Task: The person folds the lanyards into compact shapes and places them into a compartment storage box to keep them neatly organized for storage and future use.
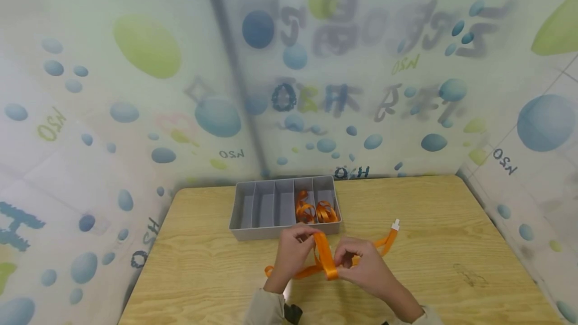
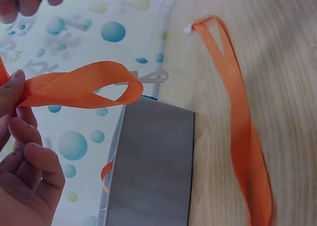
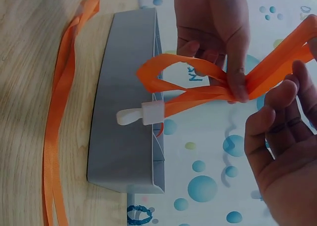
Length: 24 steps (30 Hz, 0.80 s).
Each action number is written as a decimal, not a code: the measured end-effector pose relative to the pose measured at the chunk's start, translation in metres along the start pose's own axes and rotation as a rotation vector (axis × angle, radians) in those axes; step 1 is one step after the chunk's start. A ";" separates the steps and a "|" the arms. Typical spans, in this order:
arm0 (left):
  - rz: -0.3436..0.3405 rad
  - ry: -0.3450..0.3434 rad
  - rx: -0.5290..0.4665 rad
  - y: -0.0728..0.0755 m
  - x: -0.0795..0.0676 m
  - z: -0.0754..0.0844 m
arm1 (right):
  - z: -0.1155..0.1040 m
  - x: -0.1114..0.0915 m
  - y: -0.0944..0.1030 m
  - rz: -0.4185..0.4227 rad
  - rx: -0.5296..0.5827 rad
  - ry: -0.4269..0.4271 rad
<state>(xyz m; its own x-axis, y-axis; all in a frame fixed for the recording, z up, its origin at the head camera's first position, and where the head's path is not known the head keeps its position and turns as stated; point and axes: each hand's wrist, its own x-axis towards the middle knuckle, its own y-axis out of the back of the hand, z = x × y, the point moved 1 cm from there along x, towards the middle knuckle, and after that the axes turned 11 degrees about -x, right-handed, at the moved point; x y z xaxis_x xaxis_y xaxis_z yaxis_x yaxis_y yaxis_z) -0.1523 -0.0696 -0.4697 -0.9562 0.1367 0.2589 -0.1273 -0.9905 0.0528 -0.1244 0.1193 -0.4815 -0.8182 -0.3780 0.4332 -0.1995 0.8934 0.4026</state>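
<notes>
Both hands hold an orange lanyard (image 1: 325,252) above the table. My left hand (image 1: 295,250) pinches its doubled strap, with a short loop (image 3: 148,75) and a white plastic clip (image 3: 152,113) protruding past the fingers. At the other side, my right hand (image 1: 366,267) pinches the folded strap between thumb and finger; in the right wrist view its fingers (image 3: 285,94) curl beside the strap, and the exact grip runs out of frame. A second orange lanyard (image 2: 240,137) lies stretched on the table under the hands, its white clip (image 1: 396,224) pointing away to the right.
Just beyond the hands stands a grey divided tray (image 1: 262,233). Coiled orange lanyards (image 1: 326,212) lie in its two right compartments. The wooden table (image 1: 429,204) meets a patterned wall covering (image 1: 384,114) at the back, with more at both sides.
</notes>
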 end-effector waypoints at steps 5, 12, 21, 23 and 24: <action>0.013 -0.008 -0.001 0.000 0.002 0.005 | -0.003 0.000 -0.002 -0.002 0.007 -0.003; 0.061 0.015 0.010 -0.001 0.003 0.015 | -0.007 -0.002 -0.005 0.025 -0.083 -0.099; 0.140 0.004 -0.035 0.000 0.007 -0.018 | -0.001 -0.005 -0.011 0.077 -0.257 -0.159; 0.137 -0.014 -0.039 0.000 0.008 -0.019 | 0.000 -0.006 -0.012 0.083 -0.287 -0.167; 0.135 -0.023 -0.041 0.000 0.008 -0.019 | 0.001 -0.006 -0.013 0.085 -0.303 -0.171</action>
<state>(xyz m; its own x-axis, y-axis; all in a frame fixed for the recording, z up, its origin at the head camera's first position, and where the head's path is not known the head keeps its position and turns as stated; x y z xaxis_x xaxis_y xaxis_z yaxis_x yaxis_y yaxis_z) -0.1647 -0.0692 -0.4865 -0.9591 0.0022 0.2830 -0.0091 -0.9997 -0.0229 -0.1171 0.1104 -0.4904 -0.9085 -0.2366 0.3445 0.0208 0.7977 0.6027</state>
